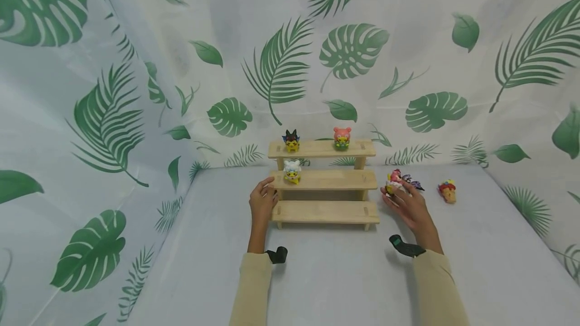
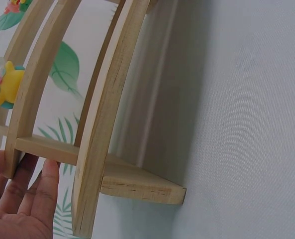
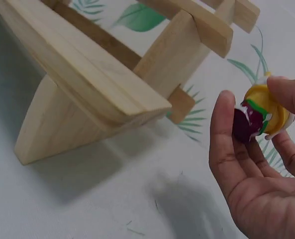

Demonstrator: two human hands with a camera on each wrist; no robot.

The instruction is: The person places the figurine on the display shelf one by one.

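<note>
A three-tier wooden display stand stands before me, and my left hand grips the left end of its middle shelf, thumb above and fingers beneath. To the right of the stand, my right hand pinches a small toy figurine, yellow with a dark purple base and a green band. On the top shelf stand a black-eared yellow figurine at left and a pink-hooded figurine towards the right. A white-hooded figurine sits at the left of the middle shelf.
Beyond my right fingers lies a purple-and-white figurine, partly hidden by them. Farther right, an orange-tan figurine with a red and blue top lies on the white tabletop. Leaf-patterned cloth rises behind the stand and along the sides.
</note>
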